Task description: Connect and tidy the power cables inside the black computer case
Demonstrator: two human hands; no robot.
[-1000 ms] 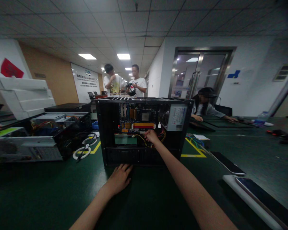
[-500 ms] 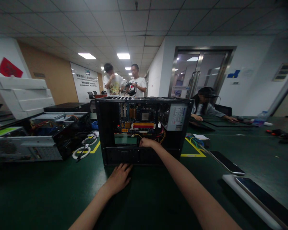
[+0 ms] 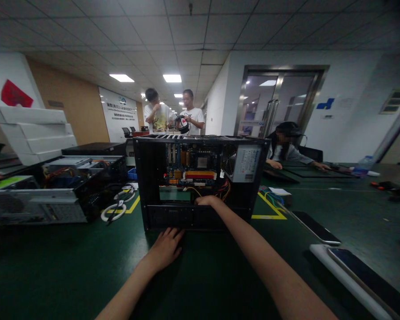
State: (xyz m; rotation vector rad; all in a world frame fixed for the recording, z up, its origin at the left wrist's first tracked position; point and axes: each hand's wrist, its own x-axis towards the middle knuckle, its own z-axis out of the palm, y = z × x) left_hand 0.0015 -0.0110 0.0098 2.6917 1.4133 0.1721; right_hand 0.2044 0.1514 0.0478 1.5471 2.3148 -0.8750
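An open computer case (image 3: 200, 182) stands upright at the centre of the frame on a dark green table (image 3: 53, 266), its open side facing the camera. Inside, a circuit board (image 3: 191, 166) fills the upper middle, a grey power supply box (image 3: 248, 164) sits at upper right, and a bundle of yellow, red and black wires (image 3: 216, 192) hangs just below the board.

The left hand (image 3: 165, 249) lies palm down on the table at lower centre, fingers spread and relaxed, fingertips touching or just short of the case's lower front edge — it grips nothing. Its forearm runs in from the bottom edge of the frame.

The right hand (image 3: 205, 201) is stretched forward on a nearly straight arm that crosses the frame from lower right to centre. It rests at the lower rim of the case opening, knuckles up and fingers curled downward, just beside the wires; whether the fingers hold a wire or the rim cannot be told.

At left centre a second opened computer (image 3: 53, 191) lies on its side, with white rings (image 3: 115, 211) beside it. Two flat dark panels (image 3: 316, 229) lie at lower right. In the background two people (image 3: 173, 116) stand at upper centre, and a third person (image 3: 286, 146) sits at the table, right of centre.
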